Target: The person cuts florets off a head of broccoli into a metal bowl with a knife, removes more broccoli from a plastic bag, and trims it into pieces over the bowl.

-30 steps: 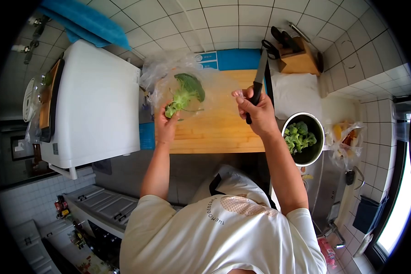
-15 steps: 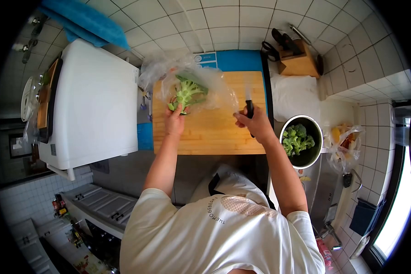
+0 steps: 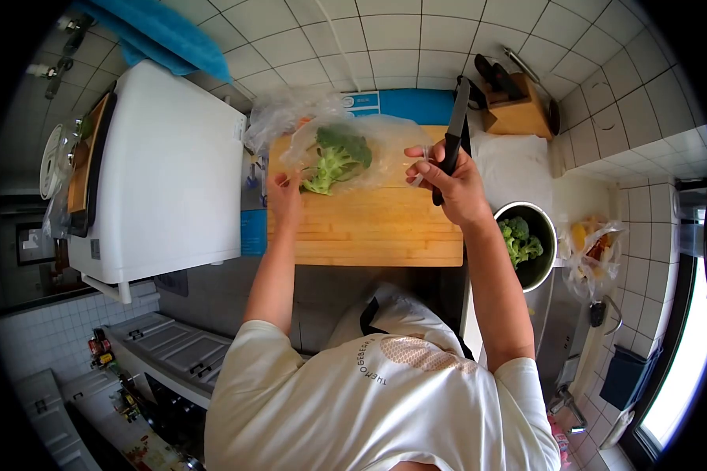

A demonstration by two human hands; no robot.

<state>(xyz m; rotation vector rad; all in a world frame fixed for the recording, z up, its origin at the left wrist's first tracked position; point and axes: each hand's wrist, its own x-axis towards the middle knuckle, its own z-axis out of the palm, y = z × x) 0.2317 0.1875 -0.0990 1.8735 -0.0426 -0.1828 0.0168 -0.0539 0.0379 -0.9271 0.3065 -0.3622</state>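
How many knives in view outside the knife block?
1: the knife in the right hand, blade pointing forward, near the right edge of the cutting board. Dark handles in the knife block aren't counted; others may be hidden.

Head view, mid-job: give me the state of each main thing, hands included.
Right hand: closed around the knife
Knife: blade bare
Left hand: beside the broccoli, grip unclear
Broccoli: stem attached
Plastic bag: see-through, wrinkled
Pot: uncovered, holding broccoli pieces
Knife block: handles sticking out
Blue towel: hanging
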